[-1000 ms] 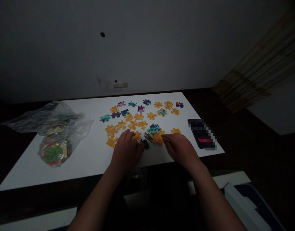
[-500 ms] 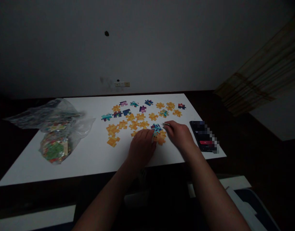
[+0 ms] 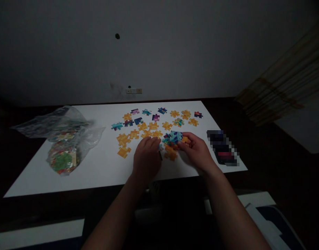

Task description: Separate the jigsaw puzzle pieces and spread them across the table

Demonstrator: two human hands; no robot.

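Note:
My right hand [image 3: 197, 151] pinches a light-blue and purple jigsaw puzzle piece [image 3: 177, 136] between thumb and fingers, just above a small pile. Orange puzzle pieces [image 3: 170, 152] lie under and beside it, partly covered. My left hand [image 3: 148, 158] is curled at the left of the pile, back of the hand up. A puzzle piece [image 3: 160, 147] with a pale blue face and a dark edge shows at its thumb side; most of it is hidden by the fingers. More orange pieces [image 3: 123, 139] lie beyond and left of my left hand.
Teal, navy and purple pieces [image 3: 128, 123] are scattered toward the back of the white table [image 3: 102, 173]. Clear plastic bags [image 3: 64, 154] holding more pieces sit at the left. A phone [image 3: 221, 147], partly pixelated, lies near the right edge.
My right hand has turned its held piece from edge-on to face-up, over the pile. My left hand has shifted slightly left. The view has moved a little.

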